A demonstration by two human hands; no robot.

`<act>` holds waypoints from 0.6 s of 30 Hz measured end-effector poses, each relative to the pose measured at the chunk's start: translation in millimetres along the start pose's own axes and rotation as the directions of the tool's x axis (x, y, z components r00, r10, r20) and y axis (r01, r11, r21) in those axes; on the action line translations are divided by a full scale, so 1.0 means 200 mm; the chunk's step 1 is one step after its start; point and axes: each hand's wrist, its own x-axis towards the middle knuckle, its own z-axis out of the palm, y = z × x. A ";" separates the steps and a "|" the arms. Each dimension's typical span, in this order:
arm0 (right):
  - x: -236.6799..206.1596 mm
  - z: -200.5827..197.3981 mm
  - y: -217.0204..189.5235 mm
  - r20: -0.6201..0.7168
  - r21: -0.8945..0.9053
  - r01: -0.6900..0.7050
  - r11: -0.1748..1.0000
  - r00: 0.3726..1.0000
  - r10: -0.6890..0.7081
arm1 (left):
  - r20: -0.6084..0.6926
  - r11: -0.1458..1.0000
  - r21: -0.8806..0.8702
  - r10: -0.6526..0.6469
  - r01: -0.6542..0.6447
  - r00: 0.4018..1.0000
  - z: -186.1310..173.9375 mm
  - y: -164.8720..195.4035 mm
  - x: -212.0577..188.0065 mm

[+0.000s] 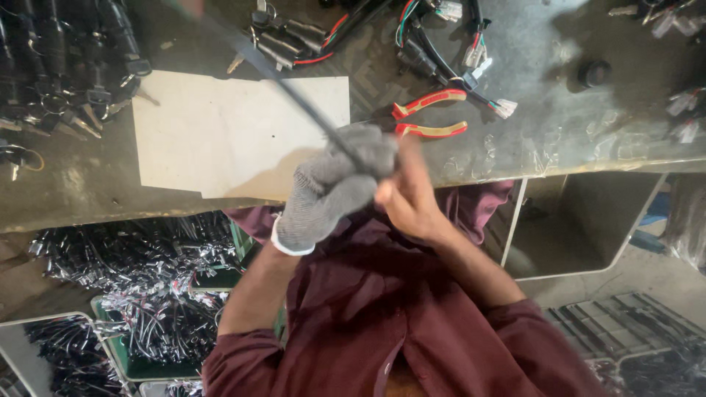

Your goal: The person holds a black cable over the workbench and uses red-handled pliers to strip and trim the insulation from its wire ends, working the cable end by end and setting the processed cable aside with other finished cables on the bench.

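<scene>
Left grip (331, 192), knit-gloved, clamped on black cable (294, 92) | right grip (408, 192) bare, pinching it

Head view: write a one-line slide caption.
Gloved left hand and bare right hand grip a black cable above the workbench.

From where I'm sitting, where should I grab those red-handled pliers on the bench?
Take the red-handled pliers by both handles at once, near their free left ends, reaching with the right hand, which is nearest. The handles lie flat and spread apart, pointing left; the jaws end is tucked among the wire harness, so come from the open left side.
</scene>
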 end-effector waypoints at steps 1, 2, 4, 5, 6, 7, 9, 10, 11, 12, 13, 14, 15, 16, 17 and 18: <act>0.03 0.03 -0.02 -0.136 -0.022 0.005 1.000 0.991 -0.008 | 0.008 0.994 0.095 0.054 -0.054 0.999 0.00 -0.01 0.02; 0.06 0.04 -0.06 -0.143 -0.188 0.073 0.979 0.985 -0.101 | 0.022 0.976 0.188 0.107 -0.109 0.994 0.01 -0.01 0.04; 0.11 0.04 -0.16 0.023 -0.606 0.264 0.751 0.949 -0.315 | -0.053 1.000 -0.020 -0.008 0.007 0.999 0.01 -0.02 0.04; 0.13 0.03 -0.23 0.215 -0.778 0.386 0.497 0.905 -0.366 | -0.080 0.989 -0.131 -0.080 0.069 0.994 0.01 -0.03 0.03; 0.14 0.00 -0.29 0.211 -0.843 0.344 0.414 0.919 -0.333 | -0.142 0.983 -0.162 -0.112 0.088 0.984 0.01 -0.04 0.02; 0.18 -0.05 -0.35 0.212 -0.895 0.308 0.321 0.930 -0.301 | -0.209 0.976 -0.193 -0.140 0.099 0.968 0.01 -0.05 0.01; 0.21 -0.13 -0.44 0.244 -0.956 0.277 0.096 0.934 -0.263 | -0.259 0.964 -0.244 -0.171 0.107 0.951 0.00 -0.07 -0.01; 0.23 -0.16 -0.46 0.272 -0.961 0.275 -0.026 0.929 -0.250 | -0.242 0.957 -0.266 -0.181 0.114 0.953 0.00 -0.07 -0.02; 0.23 -0.18 -0.47 0.299 -0.952 0.269 -0.149 0.923 -0.242 | -0.222 0.951 -0.285 -0.188 0.120 0.957 -0.01 -0.07 -0.03; 0.24 -0.19 -0.47 0.281 -0.952 0.241 -0.187 0.930 -0.238 | -0.201 0.975 -0.206 -0.125 0.083 0.972 -0.02 -0.07 -0.03; 0.24 -0.20 -0.47 0.257 -0.953 0.204 -0.226 0.937 -0.238 | -0.167 0.991 -0.127 -0.065 0.044 0.984 -0.02 -0.06 -0.02; 0.24 -0.20 -0.46 0.230 -0.950 0.165 -0.265 0.944 -0.236 | -0.126 0.999 -0.053 -0.009 0.003 0.992 -0.03 -0.05 -0.02; 0.24 -0.21 -0.45 0.195 -0.966 0.137 -0.219 0.944 -0.266 | -0.103 0.998 -0.005 0.061 -0.061 0.993 -0.03 -0.04 -0.01; 0.24 -0.21 -0.44 0.155 -0.980 0.108 -0.169 0.944 -0.293 | -0.075 0.992 0.037 0.123 -0.121 0.990 -0.02 -0.01 -0.01; 0.24 -0.22 -0.44 0.110 -0.990 0.076 -0.116 0.940 -0.322 | -0.046 0.988 0.055 0.149 -0.147 0.988 -0.02 0.01 0.00; 0.23 -0.23 -0.44 0.030 -0.993 0.069 0.094 0.932 -0.362 | -0.017 0.982 0.071 0.175 -0.174 0.984 -0.01 0.04 0.00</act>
